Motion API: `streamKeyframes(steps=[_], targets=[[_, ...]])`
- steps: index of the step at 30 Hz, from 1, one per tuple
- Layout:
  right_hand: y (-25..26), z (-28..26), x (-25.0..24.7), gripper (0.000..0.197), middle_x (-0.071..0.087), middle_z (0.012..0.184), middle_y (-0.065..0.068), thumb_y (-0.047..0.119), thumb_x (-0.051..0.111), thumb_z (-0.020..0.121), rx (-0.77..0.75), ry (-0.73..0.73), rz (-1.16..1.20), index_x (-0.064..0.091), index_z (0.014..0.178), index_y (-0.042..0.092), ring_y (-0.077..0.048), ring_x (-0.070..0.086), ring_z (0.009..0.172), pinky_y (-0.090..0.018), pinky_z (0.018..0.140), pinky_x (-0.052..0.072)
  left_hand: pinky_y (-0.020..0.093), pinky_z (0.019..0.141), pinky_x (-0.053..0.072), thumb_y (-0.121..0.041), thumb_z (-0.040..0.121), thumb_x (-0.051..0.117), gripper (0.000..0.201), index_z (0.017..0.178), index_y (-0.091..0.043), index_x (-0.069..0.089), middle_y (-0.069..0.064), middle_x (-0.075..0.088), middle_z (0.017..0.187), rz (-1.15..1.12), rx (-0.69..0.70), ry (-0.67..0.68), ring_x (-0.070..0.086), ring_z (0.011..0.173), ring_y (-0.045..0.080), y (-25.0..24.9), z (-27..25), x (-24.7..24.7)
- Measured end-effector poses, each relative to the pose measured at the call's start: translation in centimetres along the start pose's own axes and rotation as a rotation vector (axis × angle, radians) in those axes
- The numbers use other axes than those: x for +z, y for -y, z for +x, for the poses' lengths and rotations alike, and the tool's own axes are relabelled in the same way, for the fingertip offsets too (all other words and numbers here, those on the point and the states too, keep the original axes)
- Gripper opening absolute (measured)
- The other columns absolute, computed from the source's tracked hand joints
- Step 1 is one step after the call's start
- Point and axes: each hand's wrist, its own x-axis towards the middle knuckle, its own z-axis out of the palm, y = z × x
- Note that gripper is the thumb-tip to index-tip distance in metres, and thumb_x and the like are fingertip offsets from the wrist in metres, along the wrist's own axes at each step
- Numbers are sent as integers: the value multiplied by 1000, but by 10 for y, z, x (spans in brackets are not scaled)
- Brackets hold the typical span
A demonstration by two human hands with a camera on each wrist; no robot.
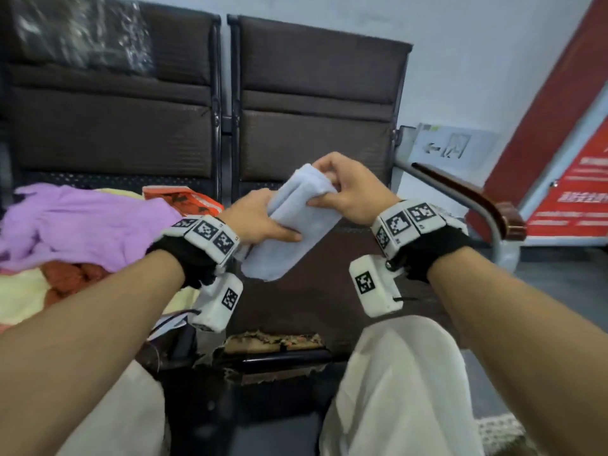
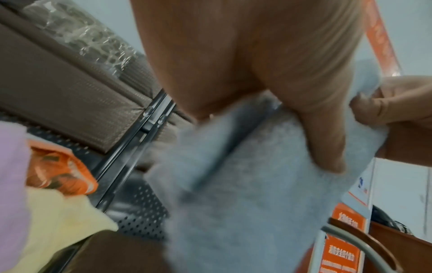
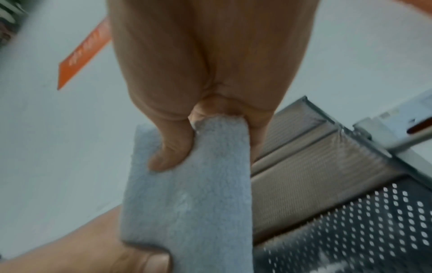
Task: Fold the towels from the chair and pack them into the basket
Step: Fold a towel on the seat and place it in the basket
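Note:
A folded light-blue towel (image 1: 292, 225) is held in the air above the right chair seat, tilted with its far end up. My left hand (image 1: 260, 218) grips its left side, thumb across the top face. My right hand (image 1: 345, 189) pinches the upper far end, thumb and fingers curled round it. The left wrist view shows the towel (image 2: 245, 184) under my thumb, and the right wrist view shows the towel (image 3: 187, 194) pinched at its top. A heap of unfolded towels lies on the left chair: purple (image 1: 82, 222), yellow (image 1: 23, 291), rust-orange (image 1: 72, 278). No basket is in view.
Two dark brown chairs (image 1: 312, 93) stand side by side against a pale wall. A metal and wood armrest (image 1: 477, 205) curves at the right. An orange printed packet (image 1: 184, 199) lies behind the heap. A red banner (image 1: 572, 179) stands at far right. My knees in pale trousers (image 1: 401, 390) are below.

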Motion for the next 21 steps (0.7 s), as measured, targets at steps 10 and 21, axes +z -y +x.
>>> streamKeyframes(steps=[10, 21], targets=[[3, -106, -86, 18, 69, 100, 0, 14, 68, 85, 88, -342, 90, 66, 103, 13, -13, 64, 95, -31, 85, 50, 34, 64, 43, -30, 89, 55, 19, 94, -15, 45, 8, 56, 93, 237, 68, 208, 56, 83, 25, -113, -22, 25], [-137, -320, -104, 29, 72, 95, -6, 20, 78, 77, 579, -843, 333, 68, 102, 7, -12, 68, 87, -24, 76, 53, 35, 87, 42, -26, 97, 47, 29, 113, -3, 53, 12, 58, 114, 416, 293, 631, 55, 103, 27, -199, -8, 222]])
